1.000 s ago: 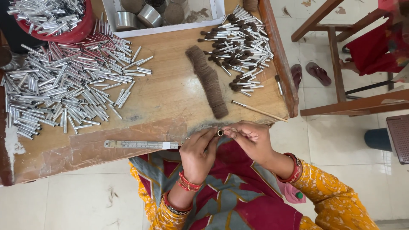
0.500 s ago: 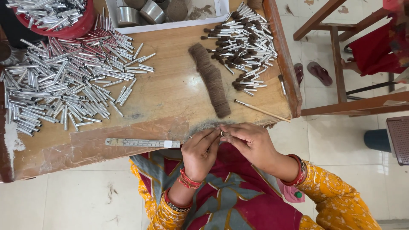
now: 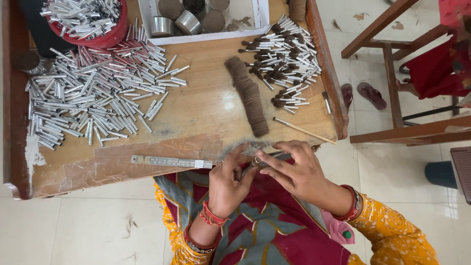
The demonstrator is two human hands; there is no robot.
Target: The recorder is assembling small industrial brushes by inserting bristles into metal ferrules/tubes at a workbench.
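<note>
Wood table point(image 3: 206, 113): ferrule point(image 3: 256, 161) open end up, both hands point(image 3: 230, 184) point(image 3: 294, 172).

floor point(image 3: 98, 230) – pale tiles | wooden table point(image 3: 196, 113) – worn | wooden chair point(image 3: 392, 78) | sandals point(image 3: 371, 94)

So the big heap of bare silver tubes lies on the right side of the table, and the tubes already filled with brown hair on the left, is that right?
Not quite: the sides are swapped. In the head view the bare silver tubes lie on the left side of the table, and the tubes filled with brown hair lie on the right.
</note>
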